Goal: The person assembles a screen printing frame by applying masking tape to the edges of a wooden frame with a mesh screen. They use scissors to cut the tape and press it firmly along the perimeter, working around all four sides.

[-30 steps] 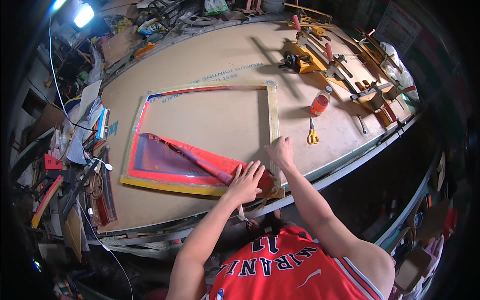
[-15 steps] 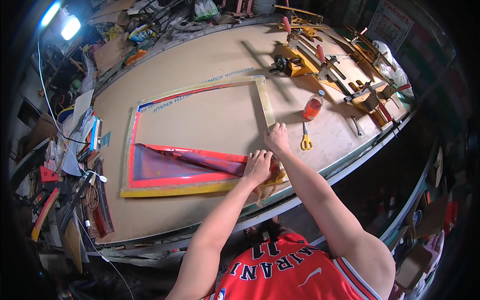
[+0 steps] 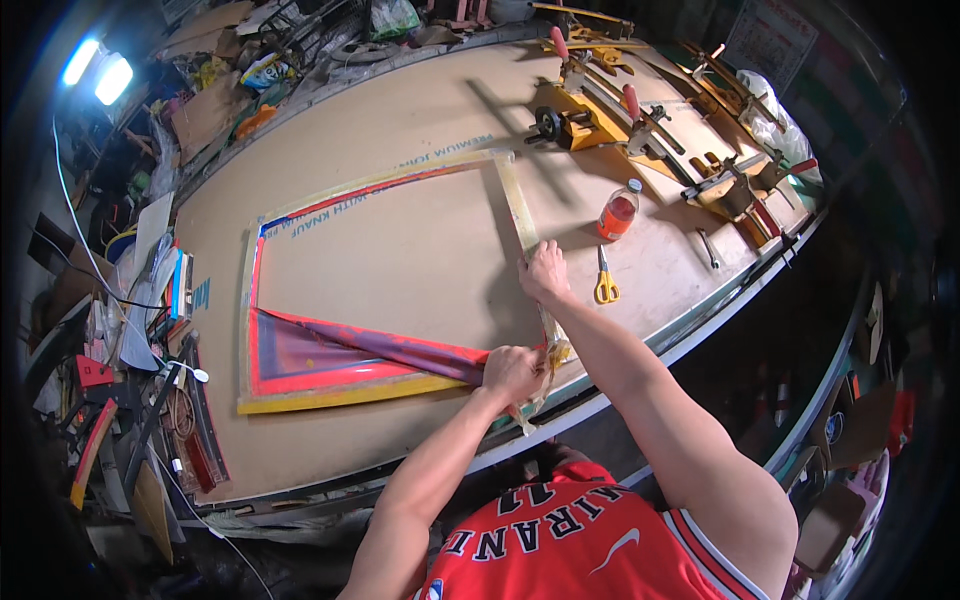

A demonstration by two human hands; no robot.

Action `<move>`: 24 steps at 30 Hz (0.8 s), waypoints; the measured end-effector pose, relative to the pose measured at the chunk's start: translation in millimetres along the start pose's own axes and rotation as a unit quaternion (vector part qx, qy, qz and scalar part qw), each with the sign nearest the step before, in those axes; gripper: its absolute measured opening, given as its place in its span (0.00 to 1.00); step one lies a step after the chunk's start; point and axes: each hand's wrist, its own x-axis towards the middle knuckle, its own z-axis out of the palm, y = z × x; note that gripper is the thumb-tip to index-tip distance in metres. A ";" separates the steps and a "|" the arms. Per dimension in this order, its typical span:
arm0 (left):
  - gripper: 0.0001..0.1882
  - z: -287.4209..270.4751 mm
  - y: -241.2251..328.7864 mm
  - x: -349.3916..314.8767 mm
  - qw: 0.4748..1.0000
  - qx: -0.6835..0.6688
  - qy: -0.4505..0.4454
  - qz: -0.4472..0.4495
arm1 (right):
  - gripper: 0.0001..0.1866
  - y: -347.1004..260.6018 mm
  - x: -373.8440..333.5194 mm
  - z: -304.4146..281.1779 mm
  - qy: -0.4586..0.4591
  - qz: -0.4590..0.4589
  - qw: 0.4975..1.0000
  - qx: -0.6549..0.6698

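Observation:
A rectangular wooden screen-printing frame (image 3: 345, 401) lies on a board-covered table. Its purple mesh (image 3: 310, 352), edged in red, is loose and folded over along the near side; elsewhere the opening is bare. My left hand (image 3: 512, 376) is closed in a fist on the mesh at the near right corner, beside crumpled brownish tape (image 3: 549, 375). Farther up, my right hand (image 3: 545, 272) grips the frame's right side, its fingers wrapped over the bar. Yellow-handled scissors (image 3: 606, 288) and a bottle of red liquid (image 3: 618, 211) are just right of that hand.
Yellow metal clamps with red handles (image 3: 590, 105) crowd the far right of the table (image 3: 400, 240). A small metal wrench-like tool (image 3: 708, 248) lies near the right edge. Tools and scraps (image 3: 130, 390) pile up at the left; a lit lamp (image 3: 112, 79) shines above.
My left hand has tightened into a fist and drawn the mesh slightly toward me. The frame's near left corner sits lower in view. My right hand keeps its hold.

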 end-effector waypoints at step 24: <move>0.21 -10.1 -6.4 34.3 0.994 -0.089 0.004 0.066 | 0.16 23.0 -186.5 -79.2 0.058 0.051 0.975 0.208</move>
